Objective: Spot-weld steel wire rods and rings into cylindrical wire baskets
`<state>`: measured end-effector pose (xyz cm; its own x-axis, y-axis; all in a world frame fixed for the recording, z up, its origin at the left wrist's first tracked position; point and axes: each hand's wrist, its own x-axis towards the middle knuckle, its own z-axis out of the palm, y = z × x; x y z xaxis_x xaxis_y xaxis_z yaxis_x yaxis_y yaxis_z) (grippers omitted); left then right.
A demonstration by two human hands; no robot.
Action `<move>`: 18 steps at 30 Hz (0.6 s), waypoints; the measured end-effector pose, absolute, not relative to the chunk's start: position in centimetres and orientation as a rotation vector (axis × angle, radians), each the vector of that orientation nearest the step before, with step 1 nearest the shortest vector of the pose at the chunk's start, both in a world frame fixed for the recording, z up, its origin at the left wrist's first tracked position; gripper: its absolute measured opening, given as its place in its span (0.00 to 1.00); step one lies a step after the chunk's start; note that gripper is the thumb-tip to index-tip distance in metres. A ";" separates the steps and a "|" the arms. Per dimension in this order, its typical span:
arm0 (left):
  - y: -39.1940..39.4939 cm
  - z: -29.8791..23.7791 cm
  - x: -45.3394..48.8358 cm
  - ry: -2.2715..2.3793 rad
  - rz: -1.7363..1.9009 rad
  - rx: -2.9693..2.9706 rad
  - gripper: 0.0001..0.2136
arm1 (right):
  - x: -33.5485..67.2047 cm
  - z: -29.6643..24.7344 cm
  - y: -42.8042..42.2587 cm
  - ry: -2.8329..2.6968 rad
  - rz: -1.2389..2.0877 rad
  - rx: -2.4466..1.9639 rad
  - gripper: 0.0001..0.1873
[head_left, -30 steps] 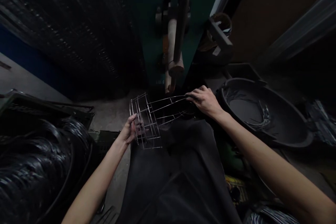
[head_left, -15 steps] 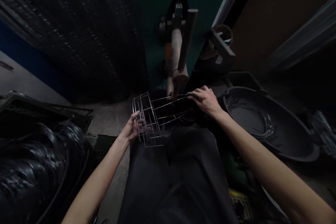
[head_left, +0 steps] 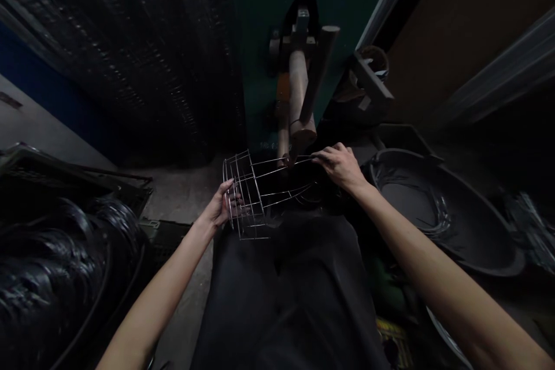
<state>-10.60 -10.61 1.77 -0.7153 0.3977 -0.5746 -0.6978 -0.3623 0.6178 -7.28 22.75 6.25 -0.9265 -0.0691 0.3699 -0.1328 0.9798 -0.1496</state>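
A cylindrical cage of bright steel wire (head_left: 245,196) lies on its side above my lap, its rings at the left and long rods running right. My left hand (head_left: 223,206) grips the ring end, with its fingers passing among the wires. My right hand (head_left: 340,166) pinches the far ends of the long rods. The cage's right part fades against dark shadow, so its far end is hard to make out. Dark trousers (head_left: 286,295) cover my lap below it.
A welding machine with a wooden-clad lever arm (head_left: 301,87) stands just beyond the cage. A black plastic basin (head_left: 403,156) holding loose wires sits to the right. Large black coils (head_left: 56,266) fill the lower left, and dark wire mesh (head_left: 121,52) hangs behind.
The machine and background have slid down in view as my head moves. My hands stay nearly in place, and the cage has turned slightly between them.
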 end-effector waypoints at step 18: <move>-10.7 4.1 -9.4 1.373 2.113 -0.438 0.15 | -2.3 7.6 22.7 -2.742 0.384 -0.032 0.25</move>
<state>-9.36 -10.67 4.12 -0.7807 0.2865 -0.5554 -0.6239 -0.3059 0.7192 -2.31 22.68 7.57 -0.9311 0.0728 0.3573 -0.0282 0.9626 -0.2694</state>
